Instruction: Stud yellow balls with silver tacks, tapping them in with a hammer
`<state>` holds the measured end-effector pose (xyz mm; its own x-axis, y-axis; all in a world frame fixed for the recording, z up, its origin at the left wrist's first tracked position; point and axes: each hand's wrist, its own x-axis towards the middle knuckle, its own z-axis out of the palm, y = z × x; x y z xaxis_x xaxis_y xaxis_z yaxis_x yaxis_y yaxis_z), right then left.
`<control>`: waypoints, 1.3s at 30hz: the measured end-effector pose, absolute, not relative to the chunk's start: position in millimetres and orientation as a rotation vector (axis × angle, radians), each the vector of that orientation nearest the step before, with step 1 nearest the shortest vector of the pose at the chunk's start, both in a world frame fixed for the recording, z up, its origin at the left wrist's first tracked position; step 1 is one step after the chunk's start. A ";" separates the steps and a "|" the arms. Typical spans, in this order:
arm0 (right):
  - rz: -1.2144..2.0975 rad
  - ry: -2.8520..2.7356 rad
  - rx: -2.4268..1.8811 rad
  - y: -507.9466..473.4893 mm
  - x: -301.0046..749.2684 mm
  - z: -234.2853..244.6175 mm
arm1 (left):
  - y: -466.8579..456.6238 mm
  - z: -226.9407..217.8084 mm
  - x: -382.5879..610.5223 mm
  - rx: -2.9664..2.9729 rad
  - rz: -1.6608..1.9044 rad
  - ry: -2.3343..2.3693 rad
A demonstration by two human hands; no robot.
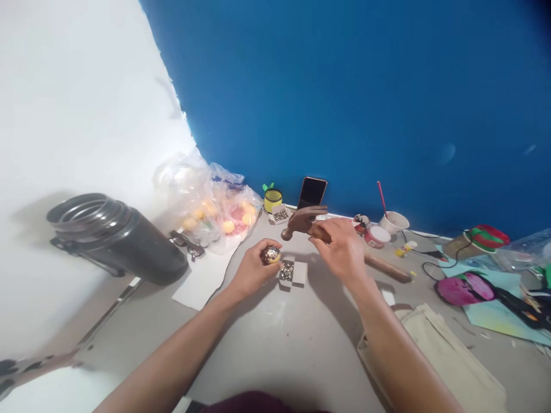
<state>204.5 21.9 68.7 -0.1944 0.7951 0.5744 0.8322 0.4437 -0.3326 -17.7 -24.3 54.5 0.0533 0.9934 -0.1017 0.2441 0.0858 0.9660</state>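
A small ball [271, 254], yellow and studded with shiny metal tacks, sits in the closed fingers of my left hand [253, 269]. My right hand [340, 246] is wrapped round the wooden handle of a claw hammer [303, 221], its head raised just above and to the right of the ball, apart from it. Between my hands an opened small white box [299, 274] of metal tacks lies on the table. Farther back stands a second open box [279, 214] of tacks.
A large dark flask [124, 238] leans at the left, near plastic bags [215, 201] of coloured balls. A phone [313, 192] rests against the blue wall. To the right are a paper cup [394, 222], a beige cloth [439, 350] and a pink painted piece [465, 288].
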 end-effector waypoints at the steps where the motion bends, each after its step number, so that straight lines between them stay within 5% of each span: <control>1: -0.021 -1.994 -1.440 26.8 207.6 65.0 | -25.2 55.1 -17.5 1.316 0.962 1.358; 12: 0.464 -2.159 -1.884 45.6 211.5 31.7 | -29.3 70.5 -22.6 1.147 1.058 1.169; 21: 0.334 -2.289 -1.876 46.1 206.3 23.3 | -21.7 64.5 -33.6 0.735 1.087 0.890; 29: 0.360 -2.521 -1.363 12.8 174.5 55.6 | -15.1 46.3 -28.2 0.631 1.211 0.901; 39: 0.278 -2.817 -1.467 -6.7 149.8 44.6 | -17.4 41.0 -34.7 0.678 1.203 0.850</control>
<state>149.8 -6.7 44.6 -0.5759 0.8085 -0.1211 0.8166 0.5618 -0.1326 -34.7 -17.4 41.0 0.1331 0.9712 -0.1975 -0.5110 0.2379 0.8260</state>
